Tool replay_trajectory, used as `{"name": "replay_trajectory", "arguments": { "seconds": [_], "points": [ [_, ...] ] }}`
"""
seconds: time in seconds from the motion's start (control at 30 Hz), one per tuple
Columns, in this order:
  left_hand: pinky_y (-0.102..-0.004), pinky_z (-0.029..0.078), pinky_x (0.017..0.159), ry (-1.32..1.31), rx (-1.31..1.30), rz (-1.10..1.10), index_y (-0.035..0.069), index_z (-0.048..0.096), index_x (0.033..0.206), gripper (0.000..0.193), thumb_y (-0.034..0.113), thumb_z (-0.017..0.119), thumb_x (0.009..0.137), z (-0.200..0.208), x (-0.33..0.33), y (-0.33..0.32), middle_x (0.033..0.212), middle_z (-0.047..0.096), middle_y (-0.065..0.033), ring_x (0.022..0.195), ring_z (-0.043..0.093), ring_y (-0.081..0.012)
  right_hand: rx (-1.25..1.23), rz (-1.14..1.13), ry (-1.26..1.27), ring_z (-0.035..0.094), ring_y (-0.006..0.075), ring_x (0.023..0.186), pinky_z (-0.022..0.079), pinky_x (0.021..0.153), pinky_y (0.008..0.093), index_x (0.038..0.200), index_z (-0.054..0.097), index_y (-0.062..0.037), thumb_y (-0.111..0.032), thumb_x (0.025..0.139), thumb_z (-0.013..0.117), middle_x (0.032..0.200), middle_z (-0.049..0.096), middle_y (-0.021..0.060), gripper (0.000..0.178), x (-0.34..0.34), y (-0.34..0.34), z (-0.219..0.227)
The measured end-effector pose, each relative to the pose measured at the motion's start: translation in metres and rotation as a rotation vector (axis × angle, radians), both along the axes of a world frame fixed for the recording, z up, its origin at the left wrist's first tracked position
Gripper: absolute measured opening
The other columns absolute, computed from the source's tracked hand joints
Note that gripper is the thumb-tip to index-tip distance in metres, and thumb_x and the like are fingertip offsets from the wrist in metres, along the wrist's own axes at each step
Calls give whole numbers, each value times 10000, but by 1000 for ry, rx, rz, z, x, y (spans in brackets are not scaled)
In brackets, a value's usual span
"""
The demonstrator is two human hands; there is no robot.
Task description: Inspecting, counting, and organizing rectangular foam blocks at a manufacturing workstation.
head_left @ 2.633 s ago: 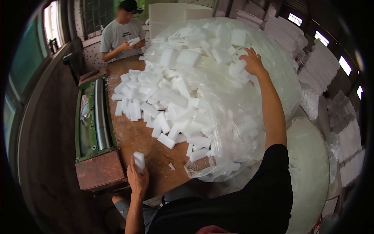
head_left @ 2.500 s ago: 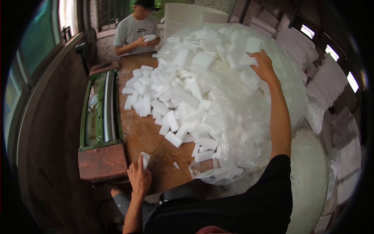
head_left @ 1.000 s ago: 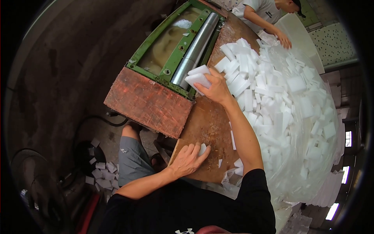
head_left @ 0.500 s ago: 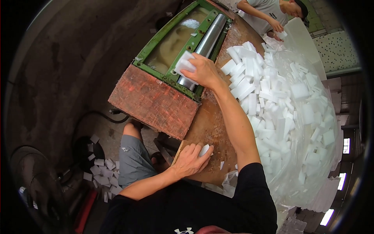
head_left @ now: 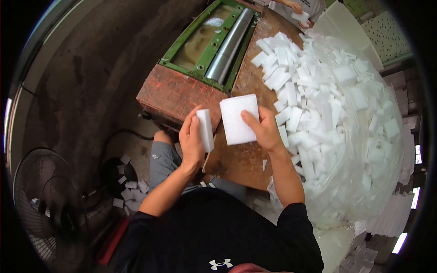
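Observation:
In front of my body, both hands are raised over the near end of the wooden worktop [head_left: 236,164]. My left hand [head_left: 191,143] is closed around a white foam block [head_left: 206,131], seen by its narrow side. A squarish white foam piece [head_left: 238,125] is gripped in my right hand [head_left: 268,131], the thumb lying flat on its face. Along its top edge a second layer seems to show, but I cannot tell if it is one piece or two. The two held pieces are a small gap apart.
A green-framed machine with a shiny metal roller [head_left: 230,45] and a reddish wooden cover [head_left: 175,93] lies beyond my hands. White foam blocks [head_left: 314,109] are heaped at right, partly under clear plastic. A fan [head_left: 48,182] stands lower left, near scattered foam pieces [head_left: 132,193]. Another person's hand [head_left: 296,7] holds foam.
My right hand has come back from the roller toward me with its foam piece. My left hand has lifted off the worktop edge with its block. The view has shifted slightly.

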State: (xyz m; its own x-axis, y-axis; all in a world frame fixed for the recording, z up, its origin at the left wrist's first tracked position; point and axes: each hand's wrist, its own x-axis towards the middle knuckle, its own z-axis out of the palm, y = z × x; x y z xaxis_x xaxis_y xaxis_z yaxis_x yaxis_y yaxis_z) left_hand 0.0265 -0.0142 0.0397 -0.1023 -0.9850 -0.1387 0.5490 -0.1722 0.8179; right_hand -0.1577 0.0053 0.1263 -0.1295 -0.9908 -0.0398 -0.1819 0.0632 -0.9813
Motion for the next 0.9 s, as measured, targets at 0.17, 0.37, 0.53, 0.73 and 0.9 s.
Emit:
{"name": "replay_trajectory", "arguments": {
  "seconds": [0.17, 0.37, 0.53, 0.73, 0.9],
  "points": [
    [-256, 481, 862, 46, -47, -19, -4, 568, 1348, 381, 239, 441, 1083, 11, -18, 18, 1133, 657, -61, 965, 593, -103, -82, -122, 155, 635, 121, 735, 507, 654, 316, 960, 686, 47, -290, 938, 689, 818, 705, 96, 338, 24, 47, 11],
    [-264, 478, 887, 27, -138, 32, -22, 569, 1327, 375, 226, 426, 1085, 21, -24, 44, 1161, 647, -82, 999, 593, -115, -98, -183, 161, 644, 139, 709, 509, 640, 324, 938, 689, 45, -293, 932, 694, 796, 704, 113, 339, 27, 68, 11],
    [-299, 454, 995, -72, -195, 15, -40, 566, 1308, 378, 212, 396, 1082, 24, -20, 52, 1242, 635, -128, 1106, 592, -165, -138, -175, 130, 641, 143, 688, 503, 622, 331, 944, 690, 49, -313, 926, 701, 777, 702, 118, 362, 32, 77, 12],
    [-300, 455, 989, -99, -250, 42, -40, 561, 1304, 370, 203, 394, 1080, 32, -18, 57, 1222, 641, -122, 1090, 593, -160, -155, -161, 220, 662, 217, 721, 505, 658, 373, 954, 691, 44, -316, 926, 696, 821, 694, 161, 361, 33, 81, 10],
    [-271, 444, 898, -111, -342, 110, -34, 569, 1306, 382, 241, 437, 1076, 44, -12, 71, 1135, 614, -74, 995, 550, -125, -251, -143, 306, 667, 313, 763, 505, 677, 403, 983, 684, 33, -269, 912, 694, 859, 673, 193, 310, 44, 100, 23]
  ]
}}
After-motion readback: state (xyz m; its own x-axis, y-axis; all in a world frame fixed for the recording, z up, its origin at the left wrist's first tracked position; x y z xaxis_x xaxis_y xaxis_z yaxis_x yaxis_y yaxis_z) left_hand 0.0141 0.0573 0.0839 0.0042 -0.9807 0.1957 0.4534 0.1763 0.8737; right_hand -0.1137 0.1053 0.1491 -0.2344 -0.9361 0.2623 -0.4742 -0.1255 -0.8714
